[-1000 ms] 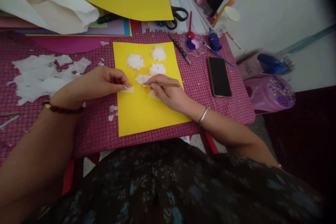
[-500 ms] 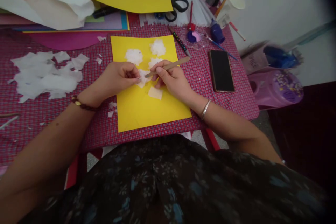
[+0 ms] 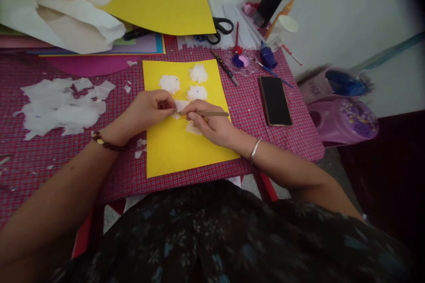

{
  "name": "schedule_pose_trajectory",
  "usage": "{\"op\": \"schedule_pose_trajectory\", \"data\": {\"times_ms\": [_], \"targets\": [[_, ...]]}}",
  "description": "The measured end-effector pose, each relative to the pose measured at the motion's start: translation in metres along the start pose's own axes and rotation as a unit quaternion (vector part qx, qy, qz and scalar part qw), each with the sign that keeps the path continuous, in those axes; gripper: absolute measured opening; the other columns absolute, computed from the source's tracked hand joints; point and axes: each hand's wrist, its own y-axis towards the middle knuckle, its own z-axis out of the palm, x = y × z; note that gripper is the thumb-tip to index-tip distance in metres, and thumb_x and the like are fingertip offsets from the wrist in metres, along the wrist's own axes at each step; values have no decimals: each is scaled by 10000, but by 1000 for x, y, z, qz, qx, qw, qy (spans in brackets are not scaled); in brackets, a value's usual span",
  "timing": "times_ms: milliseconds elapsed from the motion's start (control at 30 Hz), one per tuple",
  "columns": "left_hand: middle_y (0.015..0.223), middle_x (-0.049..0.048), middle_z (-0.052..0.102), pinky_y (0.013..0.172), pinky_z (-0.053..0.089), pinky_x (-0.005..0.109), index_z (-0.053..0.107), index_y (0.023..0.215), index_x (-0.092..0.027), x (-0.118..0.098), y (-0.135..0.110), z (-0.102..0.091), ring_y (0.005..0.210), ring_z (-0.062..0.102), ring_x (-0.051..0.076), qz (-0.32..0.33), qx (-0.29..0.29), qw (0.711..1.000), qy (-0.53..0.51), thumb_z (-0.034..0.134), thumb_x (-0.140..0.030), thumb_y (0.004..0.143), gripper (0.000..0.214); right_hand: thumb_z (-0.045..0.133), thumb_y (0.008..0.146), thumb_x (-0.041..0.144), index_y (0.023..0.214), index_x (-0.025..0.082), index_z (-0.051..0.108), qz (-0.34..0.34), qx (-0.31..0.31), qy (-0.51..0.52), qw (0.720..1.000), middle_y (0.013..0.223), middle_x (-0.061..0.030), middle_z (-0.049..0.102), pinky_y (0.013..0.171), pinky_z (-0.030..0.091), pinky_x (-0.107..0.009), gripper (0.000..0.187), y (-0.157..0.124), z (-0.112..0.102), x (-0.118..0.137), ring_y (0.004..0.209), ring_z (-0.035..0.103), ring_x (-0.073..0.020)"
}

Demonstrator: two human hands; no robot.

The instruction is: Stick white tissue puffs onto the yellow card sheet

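Note:
A yellow sheet of paper (image 3: 186, 154) lies on the table with several white tissue-paper puffs (image 3: 169, 84) on its upper half. My left hand (image 3: 152, 108) pinches the edge of a small white tissue piece (image 3: 181, 105) over the sheet. In my right hand (image 3: 209, 119) is a flat wooden craft stick (image 3: 215, 114), gripped like a pencil, its tip at that tissue piece. A pale paper square (image 3: 193, 128) lies partly hidden under my right hand.
Torn white tissue pieces (image 3: 63, 106) are heaped at the left. On the right lie a phone (image 3: 275, 101), a beaded pen (image 3: 225, 67) and a paint dish (image 3: 241, 60). Scissors (image 3: 221, 28) and stacked coloured papers (image 3: 139, 44) are at the back. A pink bin (image 3: 341, 119) stands beyond the table's right edge.
The craft stick has swung from a slanted position to nearly level, its far end lower. My right hand has turned and moved closer to my left. The whole view has shifted slightly.

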Motion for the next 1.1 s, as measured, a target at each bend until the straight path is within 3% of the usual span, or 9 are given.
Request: {"op": "schedule_pose_trajectory", "data": {"times_ms": [100,233,467,667,933,1100], "targets": [[722,25,639,650,447,308,635,768,-190,-3,0,0,683,570,174,-7,-2,1000,-15,634,-340,747,151,367,1074,307,1132,170,637,-13,26,-66,997,1099,-87,674,942,508,-350,308,0,-1,0,1033,632,-180],[752,21,638,681,447,317,642,813,-179,0,1,-3,713,571,167,-10,-1,997,-76,675,-295,753,135,350,1071,244,1188,191,612,5,70,-153,986,1122,-76,654,841,501,-325,291,-1,0,4,961,622,-182],[843,-22,636,714,450,295,635,939,-181,2,-1,-9,681,530,105,-68,-68,971,-220,706,-208,821,140,304,1067,193,1117,176,608,-41,185,-342,920,1097,-107,623,699,385,-332,309,-2,5,22,886,539,-210],[799,-19,640,706,439,298,652,922,-164,1,-3,-9,688,537,113,-65,-48,982,-170,698,-211,824,118,321,1061,190,1134,151,617,-41,224,-400,888,1160,-159,627,710,404,-357,307,0,8,33,930,549,-243],[821,31,671,726,499,324,654,873,-195,5,-3,-6,746,597,165,-11,-10,986,-164,760,-356,737,236,305,1061,174,1153,136,614,-39,215,-417,882,1158,-178,633,731,432,-366,325,0,11,32,959,575,-260],[693,-4,573,607,444,300,606,872,-220,5,0,4,632,541,153,28,-18,998,-50,698,-342,737,205,327,1064,194,1145,128,630,-22,199,-346,917,1163,-160,634,799,461,-366,321,-1,5,28,954,577,-235]]}}
